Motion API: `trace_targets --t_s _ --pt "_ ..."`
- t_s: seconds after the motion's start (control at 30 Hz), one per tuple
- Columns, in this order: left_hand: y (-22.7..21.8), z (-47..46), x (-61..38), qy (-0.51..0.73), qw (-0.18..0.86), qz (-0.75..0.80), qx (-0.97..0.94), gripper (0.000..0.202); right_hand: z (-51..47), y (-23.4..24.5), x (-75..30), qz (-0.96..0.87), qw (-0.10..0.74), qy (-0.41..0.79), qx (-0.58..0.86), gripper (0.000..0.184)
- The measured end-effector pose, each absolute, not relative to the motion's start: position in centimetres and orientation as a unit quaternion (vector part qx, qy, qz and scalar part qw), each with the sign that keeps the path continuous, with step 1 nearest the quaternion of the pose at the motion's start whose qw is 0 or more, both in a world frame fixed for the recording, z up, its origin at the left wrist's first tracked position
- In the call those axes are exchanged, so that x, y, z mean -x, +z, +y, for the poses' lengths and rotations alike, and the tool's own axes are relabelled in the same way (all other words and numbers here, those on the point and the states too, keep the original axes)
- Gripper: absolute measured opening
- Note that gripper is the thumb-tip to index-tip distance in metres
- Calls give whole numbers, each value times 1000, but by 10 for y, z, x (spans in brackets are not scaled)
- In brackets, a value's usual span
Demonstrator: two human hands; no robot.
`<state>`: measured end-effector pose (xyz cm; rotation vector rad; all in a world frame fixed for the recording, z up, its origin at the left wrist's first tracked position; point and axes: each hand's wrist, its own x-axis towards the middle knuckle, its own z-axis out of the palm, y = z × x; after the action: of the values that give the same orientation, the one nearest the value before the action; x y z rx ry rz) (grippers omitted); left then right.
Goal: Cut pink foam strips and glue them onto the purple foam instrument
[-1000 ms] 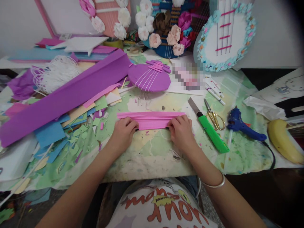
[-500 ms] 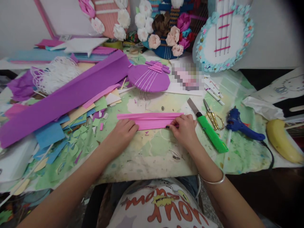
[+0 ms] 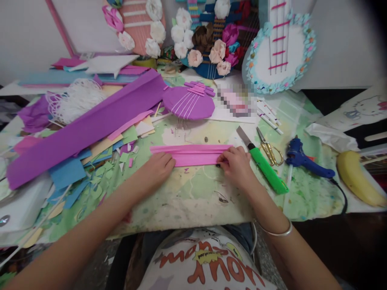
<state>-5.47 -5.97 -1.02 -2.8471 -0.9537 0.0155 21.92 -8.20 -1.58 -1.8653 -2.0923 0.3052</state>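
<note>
A folded strip of pink crepe paper [image 3: 196, 155] lies crosswise on the table in front of me, with lengthwise creases along it. My left hand [image 3: 159, 166] is closed on its left end, fingertips pressed against the near edge. At the right end, my right hand [image 3: 236, 164] pinches the strip between thumb and fingers. Just beyond the paper sits a small purple guitar body [image 3: 189, 100] with white strings. A green utility knife [image 3: 267, 169] with its blade out lies to the right of my right hand.
Gold-handled scissors [image 3: 270, 151], a blue glue gun [image 3: 306, 158] and a banana [image 3: 359, 177] lie to the right. On the left are a long purple paper sheet [image 3: 87, 125], white string [image 3: 77, 100] and paper scraps [image 3: 99, 177]. Decorated paper guitars [image 3: 279, 56] stand at the back.
Both hands stay at the ends of the pink strip, and the right fingertips have shifted slightly. The camera view has moved a little; the objects on the table lie as before.
</note>
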Motion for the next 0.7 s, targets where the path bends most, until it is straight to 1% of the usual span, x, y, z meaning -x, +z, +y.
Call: trace_targets --t_s 0.1,0.2,0.3,0.43,0.57,0.7 --pt "-5 -50 46 29 120 -272 955 20 -90 -19 -223 -753 149 43 639 11" --pt "5 -37 28 37 167 -215 962 23 -100 -22 -231 -748 134 -8 650 11" --pt "16 -21 5 31 205 -172 963 27 -109 -21 -246 -720 141 -56 677 12" --pt "21 1 -22 -6 255 -124 959 24 -124 -14 -259 -693 153 -130 692 13" --pt "9 7 -24 -18 262 -68 963 21 -146 -10 -243 -707 128 -119 685 12" --pt "1 -4 -5 -16 250 -57 966 18 -167 -16 -218 -721 149 -58 675 11"
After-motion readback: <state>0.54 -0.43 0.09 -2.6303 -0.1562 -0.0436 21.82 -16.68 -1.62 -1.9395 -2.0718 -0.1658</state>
